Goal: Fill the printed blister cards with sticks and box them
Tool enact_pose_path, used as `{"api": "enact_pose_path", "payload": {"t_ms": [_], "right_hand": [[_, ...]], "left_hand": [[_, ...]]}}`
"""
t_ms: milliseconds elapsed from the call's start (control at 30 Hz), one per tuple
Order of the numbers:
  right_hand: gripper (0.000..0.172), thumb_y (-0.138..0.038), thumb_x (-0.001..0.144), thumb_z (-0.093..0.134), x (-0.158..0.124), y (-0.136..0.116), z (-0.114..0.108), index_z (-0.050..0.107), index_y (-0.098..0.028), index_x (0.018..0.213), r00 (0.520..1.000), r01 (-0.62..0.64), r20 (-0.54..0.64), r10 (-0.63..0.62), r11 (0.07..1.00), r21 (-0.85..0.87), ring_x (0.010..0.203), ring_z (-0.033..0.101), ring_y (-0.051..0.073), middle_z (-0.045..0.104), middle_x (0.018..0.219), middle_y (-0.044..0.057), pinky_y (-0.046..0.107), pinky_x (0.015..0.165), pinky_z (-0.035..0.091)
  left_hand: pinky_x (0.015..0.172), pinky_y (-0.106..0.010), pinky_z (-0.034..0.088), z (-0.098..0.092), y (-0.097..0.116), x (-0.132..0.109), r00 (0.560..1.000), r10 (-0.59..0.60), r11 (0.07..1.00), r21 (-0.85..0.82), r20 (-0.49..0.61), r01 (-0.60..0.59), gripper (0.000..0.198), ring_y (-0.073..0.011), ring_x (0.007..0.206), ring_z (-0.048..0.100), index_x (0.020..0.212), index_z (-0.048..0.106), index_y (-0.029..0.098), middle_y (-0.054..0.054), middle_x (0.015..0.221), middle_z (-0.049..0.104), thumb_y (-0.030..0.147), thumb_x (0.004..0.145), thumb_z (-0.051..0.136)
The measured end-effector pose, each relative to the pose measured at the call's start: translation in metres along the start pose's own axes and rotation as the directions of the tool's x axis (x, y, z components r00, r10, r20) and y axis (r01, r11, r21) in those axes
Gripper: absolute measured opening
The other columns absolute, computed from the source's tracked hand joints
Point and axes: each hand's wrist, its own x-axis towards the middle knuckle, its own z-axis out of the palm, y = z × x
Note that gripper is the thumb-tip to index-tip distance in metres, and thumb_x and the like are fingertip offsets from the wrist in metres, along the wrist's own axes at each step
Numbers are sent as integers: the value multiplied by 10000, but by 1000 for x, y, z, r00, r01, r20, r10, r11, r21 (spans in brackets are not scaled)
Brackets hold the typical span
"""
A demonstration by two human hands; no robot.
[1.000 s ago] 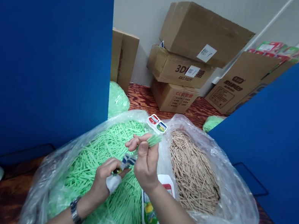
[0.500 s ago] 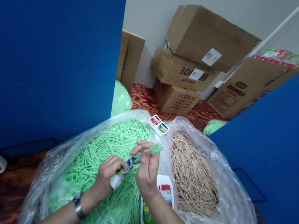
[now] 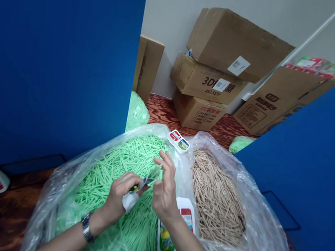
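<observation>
My left hand [image 3: 122,191] is closed around a small printed packet [image 3: 131,200], white with blue and yellow. Its upper end points toward my right hand [image 3: 166,190]. At that end, a few thin pale green sticks [image 3: 156,173] lie between the packet and my right hand, whose thumb and curled fingers are loosely round them; the exact contact is partly hidden. Beneath both hands a clear plastic bag [image 3: 61,187] holds a heap of green sticks [image 3: 130,151]. A white tray-shaped printed card [image 3: 187,207] lies partly behind my right forearm.
Right of the green heap, brown sticks [image 3: 216,199] fill another clear bag [image 3: 269,247]. A smaller twin-lobed printed piece [image 3: 179,141] rests between the bags. Blue panels [image 3: 52,57] stand at both sides. Stacked cardboard boxes [image 3: 202,113] stand at the back.
My right hand has tilted and brought the green sticks left and down to the packet's upper end. My left hand still holds the packet in nearly the same place.
</observation>
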Motion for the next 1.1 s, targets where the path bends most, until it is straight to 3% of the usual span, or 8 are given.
{"api": "enact_pose_path", "payload": {"t_ms": [167, 267, 367, 600, 733, 867, 967, 1100], "right_hand": [[494, -522, 932, 351, 12, 24, -24, 373, -246, 1342, 975, -218, 84, 204, 951, 219, 1266, 423, 219, 456, 1365, 95, 434, 1058, 320], [326, -450, 902, 488, 12, 38, -24, 520, -221, 1131, 928, -373, 150, 342, 867, 330, 890, 607, 169, 637, 990, 48, 319, 807, 482], [194, -403, 880, 542, 9, 42, -18, 542, -213, 918, 922, -358, 7, 388, 845, 396, 642, 555, 121, 583, 717, -20, 248, 632, 464], [236, -425, 848, 575, 1, 46, -12, 577, -194, 896, 917, -378, 32, 398, 839, 391, 643, 569, 124, 601, 749, -4, 240, 590, 487], [236, -429, 852, 567, -2, 47, -12, 568, -196, 890, 908, -407, 64, 414, 836, 369, 620, 566, 123, 601, 740, -5, 236, 569, 486], [239, -397, 875, 540, -1, 46, -20, 548, -214, 1028, 925, -379, 61, 376, 892, 245, 782, 617, 154, 632, 888, 23, 272, 701, 512], [350, -372, 894, 510, -4, 52, -35, 475, -224, 1210, 943, -327, -40, 331, 941, 90, 1033, 582, 190, 599, 1120, 77, 322, 864, 484], [282, -368, 918, 449, -18, 62, -68, 539, -209, 1132, 940, -337, -6, 340, 930, -145, 965, 607, 198, 631, 1043, 85, 345, 854, 481]], "left_hand": [[631, -278, 455, -2, -9, 3, 987, -152, 975, -153, 55, 159, 49, -187, 700, 607, 796, 683, 174, -50, 764, 665, 216, 795, 658], [653, -292, 478, 1, -15, 3, 972, -217, 951, -205, 91, 231, 117, -200, 737, 624, 856, 693, 167, -66, 836, 690, 260, 791, 663], [665, -292, 501, 3, -20, 3, 948, -315, 889, -338, 35, 308, 226, -191, 748, 633, 978, 643, 174, -61, 886, 693, 289, 784, 668], [644, -250, 505, 1, -20, 12, 914, -381, 855, -431, -140, 290, 159, -163, 750, 614, 696, 610, 146, -62, 851, 646, 277, 747, 684], [790, -316, 525, 4, -13, 18, 899, -437, 783, -486, 14, 388, 489, -218, 907, 649, 1072, 602, 152, -102, 1061, 668, 234, 623, 780], [701, -300, 538, 5, -13, 28, 859, -459, 760, -402, 226, 511, 273, -213, 760, 676, 905, 685, 109, -89, 858, 730, 323, 736, 697], [642, -279, 536, 4, -22, 49, 861, -479, 752, -426, 172, 503, 309, -202, 710, 673, 913, 698, 110, -75, 834, 739, 345, 714, 719], [623, -277, 541, 9, -41, 97, 873, -467, 733, -490, 141, 472, 416, -187, 677, 673, 948, 692, 111, -81, 869, 742, 387, 646, 765]]}}
